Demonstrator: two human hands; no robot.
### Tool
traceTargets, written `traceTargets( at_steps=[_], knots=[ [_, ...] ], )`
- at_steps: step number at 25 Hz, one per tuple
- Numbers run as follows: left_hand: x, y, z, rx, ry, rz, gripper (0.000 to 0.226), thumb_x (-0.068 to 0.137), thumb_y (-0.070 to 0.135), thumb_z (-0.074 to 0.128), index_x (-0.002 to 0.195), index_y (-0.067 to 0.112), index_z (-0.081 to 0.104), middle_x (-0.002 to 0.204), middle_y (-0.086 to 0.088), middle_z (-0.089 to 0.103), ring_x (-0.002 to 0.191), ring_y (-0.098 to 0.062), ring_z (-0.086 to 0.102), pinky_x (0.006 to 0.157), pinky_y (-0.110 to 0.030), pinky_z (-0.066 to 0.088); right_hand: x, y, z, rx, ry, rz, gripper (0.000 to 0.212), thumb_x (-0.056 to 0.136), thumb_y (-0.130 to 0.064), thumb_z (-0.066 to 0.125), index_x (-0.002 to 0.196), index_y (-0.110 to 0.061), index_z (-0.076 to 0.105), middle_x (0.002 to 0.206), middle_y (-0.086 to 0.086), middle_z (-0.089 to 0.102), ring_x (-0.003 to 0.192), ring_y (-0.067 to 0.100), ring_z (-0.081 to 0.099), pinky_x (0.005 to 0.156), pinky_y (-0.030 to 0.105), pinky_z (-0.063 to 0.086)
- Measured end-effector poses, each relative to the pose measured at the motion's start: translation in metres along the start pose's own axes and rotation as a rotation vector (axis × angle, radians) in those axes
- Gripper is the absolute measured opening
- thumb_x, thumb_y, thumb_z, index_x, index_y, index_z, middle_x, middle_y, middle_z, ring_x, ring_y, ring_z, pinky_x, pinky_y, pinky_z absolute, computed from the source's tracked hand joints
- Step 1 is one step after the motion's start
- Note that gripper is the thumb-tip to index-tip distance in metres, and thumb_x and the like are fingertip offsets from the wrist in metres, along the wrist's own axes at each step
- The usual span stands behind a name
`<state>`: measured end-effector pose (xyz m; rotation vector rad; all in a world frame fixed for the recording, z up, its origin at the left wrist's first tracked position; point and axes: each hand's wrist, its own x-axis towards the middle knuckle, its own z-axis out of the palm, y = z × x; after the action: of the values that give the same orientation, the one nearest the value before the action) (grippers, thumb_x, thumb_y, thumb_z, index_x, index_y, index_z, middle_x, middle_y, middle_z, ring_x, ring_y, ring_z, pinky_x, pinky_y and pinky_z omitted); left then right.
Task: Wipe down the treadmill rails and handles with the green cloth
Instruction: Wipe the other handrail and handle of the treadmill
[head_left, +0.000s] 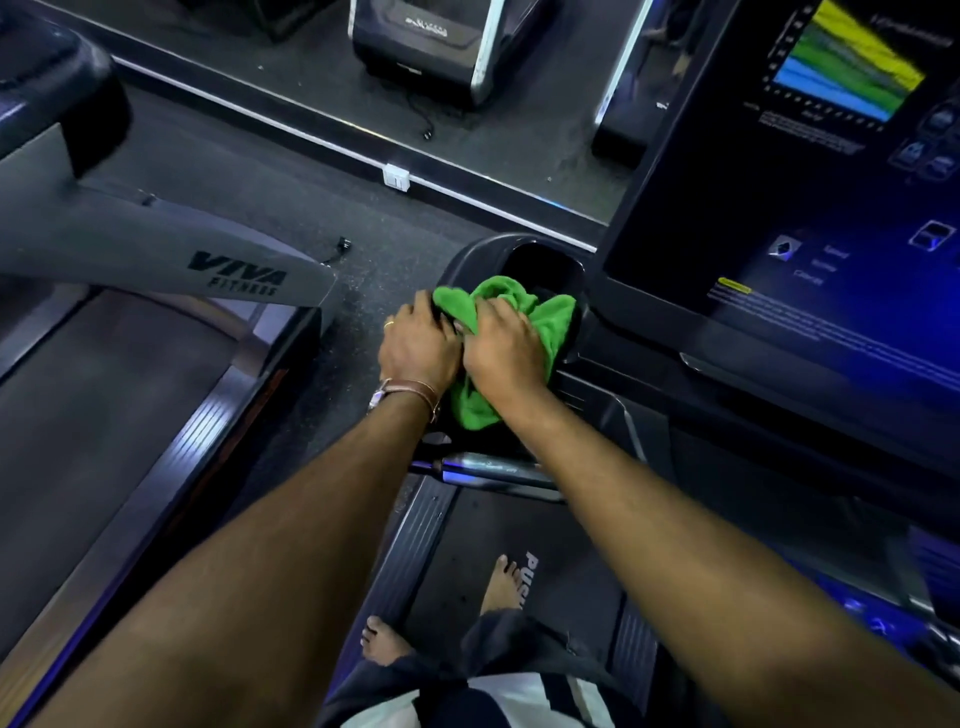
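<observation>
Hands are stretched past the handle (493, 467), which lies crosswise beneath the wrists; a pull back toward the body is likely needed for it. Left hand (421, 345) is curled at the left edge of the cloth (550, 322), grip unclear. Right hand (501, 351) is pressed into the cloth, fingers bent in its folds. It is bunched on the tray (483, 249) beside the console (779, 208).

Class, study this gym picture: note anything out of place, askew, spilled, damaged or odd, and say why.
A loose cable end lies on the floor beside the grey upright, a second cable end near the far machine: trip hazards. A bare foot on the treadmill belt seems unwise. Nothing spilled or broken.
</observation>
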<state>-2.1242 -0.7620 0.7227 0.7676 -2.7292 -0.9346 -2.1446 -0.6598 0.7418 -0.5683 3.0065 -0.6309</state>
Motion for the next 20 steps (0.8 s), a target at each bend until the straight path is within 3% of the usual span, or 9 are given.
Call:
traceTargets(
  at_steps=[3, 6, 9, 12, 14, 15, 17, 18, 20],
  knots=[
    [-0.003, 0.002, 0.000, 0.049, 0.005, -0.024, 0.028, 0.093, 0.029, 0.044, 0.112, 0.009, 0.049, 0.114, -0.020, 0.058, 0.106, -0.041, 0.051, 0.085, -0.045, 0.041, -0.031, 0.053, -0.024, -0.414, 0.014, -0.255, 0.031, 0.082, -0.011, 0.045, 0.104, -0.005, 0.065, 0.097, 0.013, 0.066, 0.087, 0.035, 0.059, 0.069, 0.040, 0.048],
    [-0.001, 0.000, 0.001, 0.014, -0.005, -0.028, 0.028, 0.094, 0.030, 0.044, 0.111, 0.009, 0.050, 0.114, -0.019, 0.058, 0.106, -0.040, 0.051, 0.086, -0.045, 0.042, -0.030, 0.042, -0.034, -0.521, 0.046, -0.237, 0.030, 0.080, -0.008, 0.038, 0.091, -0.004, 0.066, 0.087, 0.016, 0.068, 0.079, 0.035, 0.060, 0.071, 0.041, 0.049],
    [0.000, -0.003, 0.001, -0.023, 0.017, -0.031, 0.027, 0.093, 0.030, 0.043, 0.107, 0.009, 0.052, 0.111, -0.021, 0.061, 0.104, -0.041, 0.053, 0.084, -0.044, 0.041, 0.004, -0.002, -0.013, -0.056, -0.004, 0.050, 0.024, 0.091, -0.017, 0.053, 0.108, -0.004, 0.065, 0.110, 0.017, 0.067, 0.102, 0.037, 0.061, 0.084, 0.041, 0.047],
    [-0.005, 0.000, -0.006, -0.083, 0.026, -0.012, 0.035, 0.098, 0.039, 0.037, 0.106, 0.012, 0.058, 0.108, -0.019, 0.064, 0.101, -0.039, 0.056, 0.082, -0.041, 0.041, 0.029, -0.021, 0.001, 0.447, 0.220, 0.361, 0.026, 0.094, -0.024, 0.059, 0.110, -0.004, 0.067, 0.110, 0.017, 0.069, 0.104, 0.036, 0.061, 0.087, 0.038, 0.043],
    [-0.011, 0.002, -0.011, -0.187, 0.026, 0.003, 0.040, 0.098, 0.047, 0.035, 0.114, 0.019, 0.058, 0.111, -0.015, 0.065, 0.103, -0.036, 0.057, 0.082, -0.039, 0.042, 0.041, -0.022, 0.003, 0.623, 0.284, 0.394, 0.025, 0.093, -0.024, 0.062, 0.106, -0.004, 0.069, 0.104, 0.015, 0.071, 0.099, 0.034, 0.064, 0.086, 0.038, 0.048],
    [-0.014, 0.002, -0.012, -0.259, 0.026, -0.015, 0.045, 0.097, 0.052, 0.034, 0.118, 0.019, 0.056, 0.113, -0.016, 0.065, 0.104, -0.036, 0.057, 0.081, -0.038, 0.042, 0.044, -0.022, 0.006, 0.681, 0.221, 0.332, 0.028, 0.093, -0.026, 0.063, 0.109, -0.003, 0.069, 0.106, 0.015, 0.071, 0.101, 0.032, 0.065, 0.088, 0.037, 0.049],
    [-0.019, 0.001, -0.016, -0.424, 0.062, -0.112, 0.058, 0.093, 0.057, 0.033, 0.120, 0.009, 0.053, 0.116, -0.023, 0.062, 0.106, -0.039, 0.056, 0.081, -0.038, 0.041, 0.033, -0.029, 0.008, 0.655, -0.077, 0.093, 0.036, 0.095, -0.031, 0.061, 0.117, -0.004, 0.065, 0.119, 0.016, 0.067, 0.117, 0.027, 0.059, 0.104, 0.037, 0.042],
    [-0.019, -0.002, -0.019, -0.489, 0.102, -0.172, 0.062, 0.091, 0.056, 0.035, 0.118, 0.004, 0.053, 0.116, -0.025, 0.062, 0.106, -0.039, 0.056, 0.083, -0.037, 0.041, 0.027, -0.029, 0.011, 0.563, -0.223, -0.075, 0.035, 0.096, -0.029, 0.058, 0.121, -0.004, 0.063, 0.129, 0.016, 0.063, 0.129, 0.025, 0.051, 0.114, 0.040, 0.031],
    [-0.018, -0.008, -0.023, -0.558, 0.155, -0.234, 0.055, 0.089, 0.048, 0.048, 0.119, 0.002, 0.053, 0.115, -0.023, 0.063, 0.107, -0.038, 0.058, 0.084, -0.034, 0.041, 0.024, -0.015, 0.012, 0.231, -0.330, -0.373, 0.042, 0.096, -0.021, 0.052, 0.135, -0.005, 0.052, 0.146, 0.010, 0.049, 0.144, 0.021, 0.031, 0.121, 0.048, 0.010]
  ],
)
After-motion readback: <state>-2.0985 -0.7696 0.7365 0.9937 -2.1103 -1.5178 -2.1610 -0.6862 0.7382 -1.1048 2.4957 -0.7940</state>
